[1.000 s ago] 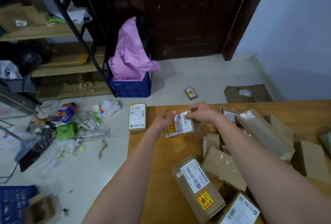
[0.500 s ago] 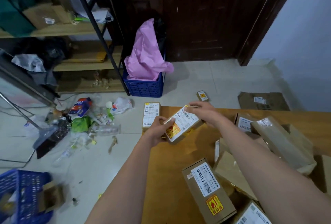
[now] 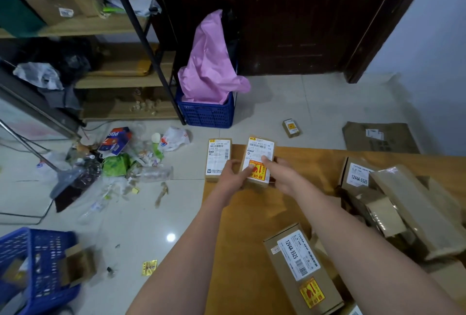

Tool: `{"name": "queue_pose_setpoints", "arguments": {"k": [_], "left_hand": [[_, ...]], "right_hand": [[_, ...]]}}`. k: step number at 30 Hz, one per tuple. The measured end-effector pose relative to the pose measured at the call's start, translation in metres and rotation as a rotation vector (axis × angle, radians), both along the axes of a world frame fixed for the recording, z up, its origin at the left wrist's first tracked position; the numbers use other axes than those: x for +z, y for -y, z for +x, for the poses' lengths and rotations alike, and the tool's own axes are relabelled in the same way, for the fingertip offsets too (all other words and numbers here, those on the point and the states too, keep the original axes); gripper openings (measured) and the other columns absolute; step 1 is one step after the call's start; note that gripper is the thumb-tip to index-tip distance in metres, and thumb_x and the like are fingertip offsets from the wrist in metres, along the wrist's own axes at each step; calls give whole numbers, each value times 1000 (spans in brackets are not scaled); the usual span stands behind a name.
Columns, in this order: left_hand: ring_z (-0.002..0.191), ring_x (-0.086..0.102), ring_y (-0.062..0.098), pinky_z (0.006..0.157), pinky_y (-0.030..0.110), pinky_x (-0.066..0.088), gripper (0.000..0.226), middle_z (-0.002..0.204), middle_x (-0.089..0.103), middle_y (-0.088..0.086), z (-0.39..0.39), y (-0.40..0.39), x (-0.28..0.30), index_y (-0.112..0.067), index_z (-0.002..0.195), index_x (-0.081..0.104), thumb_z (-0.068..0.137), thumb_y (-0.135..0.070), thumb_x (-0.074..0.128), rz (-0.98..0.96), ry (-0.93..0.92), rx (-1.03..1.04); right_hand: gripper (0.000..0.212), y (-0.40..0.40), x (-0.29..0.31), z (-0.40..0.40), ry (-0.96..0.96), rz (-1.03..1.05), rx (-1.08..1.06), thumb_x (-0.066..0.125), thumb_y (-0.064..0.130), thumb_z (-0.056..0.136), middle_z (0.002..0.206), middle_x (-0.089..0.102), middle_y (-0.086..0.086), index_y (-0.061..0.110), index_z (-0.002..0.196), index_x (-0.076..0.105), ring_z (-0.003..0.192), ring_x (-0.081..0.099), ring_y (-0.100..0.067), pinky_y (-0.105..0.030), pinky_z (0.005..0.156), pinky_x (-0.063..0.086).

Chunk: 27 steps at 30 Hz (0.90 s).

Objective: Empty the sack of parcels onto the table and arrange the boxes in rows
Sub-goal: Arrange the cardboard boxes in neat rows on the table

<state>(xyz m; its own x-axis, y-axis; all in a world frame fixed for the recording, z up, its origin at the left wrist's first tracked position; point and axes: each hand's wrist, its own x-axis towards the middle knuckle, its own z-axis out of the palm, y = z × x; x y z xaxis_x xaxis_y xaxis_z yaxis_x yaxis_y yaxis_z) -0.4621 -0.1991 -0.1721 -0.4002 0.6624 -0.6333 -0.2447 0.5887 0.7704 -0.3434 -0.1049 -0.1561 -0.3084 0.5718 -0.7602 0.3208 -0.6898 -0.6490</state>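
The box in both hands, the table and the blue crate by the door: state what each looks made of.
Box in both hands: brown corrugated cardboard, matte, with glossy white and red-yellow paper labels.
Table: wood or wood-look laminate, going by the orange-brown grain; smooth, faint sheen.
Blue crate: moulded plastic, judging by its uniform colour and perforated grid walls.
Left hand and right hand grip the box's near end.

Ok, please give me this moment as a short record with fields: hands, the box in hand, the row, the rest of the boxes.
left hand: grips the left side of the held box
right hand: grips its right side, fingers on the label
held box: label up, at the table's far left corner
placed box: lies just left of it, at the edge
table: wooden
unsorted pile: boxes heaped on the right
near box: marked 12V4A-5525
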Motion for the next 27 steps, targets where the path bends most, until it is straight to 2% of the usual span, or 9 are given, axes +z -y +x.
{"name": "queue_pose_setpoints", "arguments": {"k": [5, 8, 10, 12, 15, 19, 21, 23, 27], "left_hand": [[92, 62, 17, 76, 31, 53, 28, 95, 63, -3, -18, -2, -6, -20, 108, 64, 90, -42, 65, -5, -456, -11], [102, 58, 21, 83, 28, 48, 20, 105, 62, 4, -33, -2, -16, -20, 110, 64, 94, -31, 61, 10, -690, -22], [112, 51, 23, 87, 24, 39, 21, 114, 59, 7, -42, -3, -23, -17, 115, 63, 95, -24, 60, -9, -763, -39], [117, 47, 25, 90, 25, 37, 23, 119, 57, 9, -49, -5, -27, -16, 118, 63, 95, -19, 60, -15, -816, -38], [125, 42, 27, 99, 32, 40, 33, 130, 51, 10, -58, -11, -34, -16, 127, 59, 94, -18, 62, -27, -865, -48], [140, 26, 32, 113, 47, 31, 61, 153, 31, 9, -66, -21, -45, -29, 147, 41, 92, -32, 66, -127, -874, -164], [146, 18, 34, 117, 52, 24, 69, 160, 20, 8, -70, -27, -52, -36, 151, 31, 91, -39, 65, -180, -859, -224], [148, 14, 34, 119, 53, 20, 73, 163, 12, 7, -71, -33, -58, -38, 153, 24, 92, -42, 64, -217, -817, -257], [146, 19, 36, 116, 57, 27, 80, 164, 1, 2, -71, -38, -67, -39, 154, 19, 90, -38, 68, -239, -751, -278]], "right_hand": [[37, -13, -21, -8, 99, 156, 9, 50, 36, 101, 118, 70, -2, 20, 133, 55, 98, 69, -21, -43, 93, 55], [36, -17, -24, -13, 131, 189, 8, 45, 36, 103, 120, 68, -1, 22, 135, 53, 102, 67, -20, -41, 97, 51], [34, -20, -26, -16, 150, 186, 37, 44, 33, 104, 122, 67, -2, 21, 135, 52, 100, 66, -19, -35, 92, 52], [33, -22, -29, -19, 149, 177, 55, 43, 29, 105, 122, 67, -4, 18, 135, 52, 95, 66, -19, -32, 83, 52], [33, -24, -37, -26, 166, 179, 55, 43, 25, 105, 124, 66, -5, 17, 135, 52, 97, 66, -21, -32, 81, 53], [34, -24, -51, -37, 173, 195, 75, 44, 23, 104, 130, 63, -4, 18, 137, 50, 110, 65, -25, -36, 89, 53], [34, -25, -57, -43, 181, 197, 58, 45, 21, 104, 130, 63, -4, 17, 137, 50, 111, 64, -25, -34, 84, 53], [32, -26, -62, -48, 206, 201, 55, 45, 20, 104, 130, 63, -6, 16, 136, 51, 111, 64, -26, -33, 82, 53], [31, -29, -73, -55, 253, 221, 61, 45, 18, 103, 131, 61, -7, 14, 134, 52, 112, 63, -27, -33, 83, 51]]}}
